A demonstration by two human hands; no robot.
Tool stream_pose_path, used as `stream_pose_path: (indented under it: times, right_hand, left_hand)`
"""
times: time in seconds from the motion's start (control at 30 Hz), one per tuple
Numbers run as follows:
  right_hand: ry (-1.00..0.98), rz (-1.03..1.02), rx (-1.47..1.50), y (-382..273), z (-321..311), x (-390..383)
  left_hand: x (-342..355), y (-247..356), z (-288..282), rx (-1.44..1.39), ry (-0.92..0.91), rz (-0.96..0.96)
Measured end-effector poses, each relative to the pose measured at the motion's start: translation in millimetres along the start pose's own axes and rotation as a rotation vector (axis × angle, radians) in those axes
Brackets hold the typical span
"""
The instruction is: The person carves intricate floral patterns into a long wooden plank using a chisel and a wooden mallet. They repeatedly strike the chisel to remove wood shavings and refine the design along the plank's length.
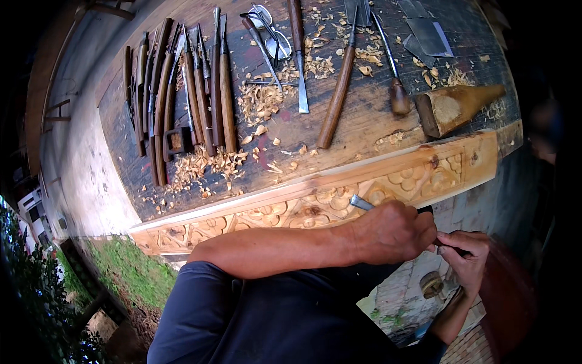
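A carved wooden board [267,215] with raised rounded flower-like relief lies along the near edge of the bench. My left hand [394,233] is closed around a chisel [361,202], whose flat metal blade sticks out beyond the fist over the carving. Whether its tip touches the wood, I cannot tell. Close beside it, my right hand [467,258] pinches the dark rear end of what looks like the same tool. Most of the handle is hidden by my left hand. My left forearm crosses in front of the board and covers part of its lower edge.
Several wood-handled carving tools [227,103] lie in a row on the dark workbench [285,136]. Spectacles [279,45], a loose chisel [303,85], a wooden mallet [454,109] and grey sheets [427,37] lie farther right. Wood shavings [209,167] are scattered about.
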State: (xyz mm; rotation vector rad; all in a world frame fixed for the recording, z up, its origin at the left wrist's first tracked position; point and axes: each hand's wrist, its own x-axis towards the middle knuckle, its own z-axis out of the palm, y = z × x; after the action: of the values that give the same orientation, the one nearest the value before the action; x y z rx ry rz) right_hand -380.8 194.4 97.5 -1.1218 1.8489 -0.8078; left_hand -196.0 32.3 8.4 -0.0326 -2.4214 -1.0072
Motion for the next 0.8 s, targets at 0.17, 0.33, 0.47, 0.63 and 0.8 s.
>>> stream_pose_path:
  times: [0.17,0.33,0.47,0.63,0.8]
  right_hand:
    - [0.009,0.038,0.022,-1.8,3.2,0.9]
    - [0.011,0.048,0.024,-1.5,4.0,0.8]
    - [0.041,0.020,0.022,-4.1,11.8,5.0]
    - [0.026,0.033,0.017,-8.0,8.8,10.4]
    - [-0.014,-0.037,-0.061,-12.8,-10.3,-1.8]
  left_hand:
    - [-1.0,0.7,-2.4,0.005,0.002,-0.035]
    - [-1.1,1.3,-2.4,-0.007,-0.010,-0.049]
    - [-3.1,1.7,-5.8,-0.052,0.002,-0.111]
    - [-3.4,1.0,-7.7,0.000,0.049,-0.062]
    - [-2.9,1.6,-7.7,0.161,0.107,0.157]
